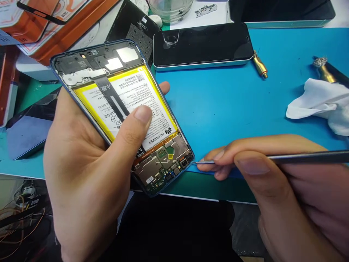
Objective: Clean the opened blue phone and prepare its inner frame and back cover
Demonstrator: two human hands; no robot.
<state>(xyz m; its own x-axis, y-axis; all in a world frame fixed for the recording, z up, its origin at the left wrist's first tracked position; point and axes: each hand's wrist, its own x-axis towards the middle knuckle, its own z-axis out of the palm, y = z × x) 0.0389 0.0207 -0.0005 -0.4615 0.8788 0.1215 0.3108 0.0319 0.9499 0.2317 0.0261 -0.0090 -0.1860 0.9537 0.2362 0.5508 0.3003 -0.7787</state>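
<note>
My left hand [89, 163] is closed round an opened smartphone [163, 160], its thumb lying across the battery. The phone is tilted, with its inside facing up. A white battery [156, 120] with a yellow border and a Huawei mark fills its middle, and a black flex cable [111, 100] crosses it. At the lower end the circuit board and camera [184, 162] are exposed. My right hand [261, 174] pinches thin-tipped metal tweezers [305, 157]. Their tip meets or nearly meets the phone's edge beside the camera; contact is hard to tell.
A blue mat [218, 109] covers the table. Behind lie a black-screened phone [201, 47], a larger device [280, 11] and a glass dish [171, 9]. A brass tip [260, 65] and crumpled white tissue [316, 102] are to the right. Orange boxes [54, 43] stand at left.
</note>
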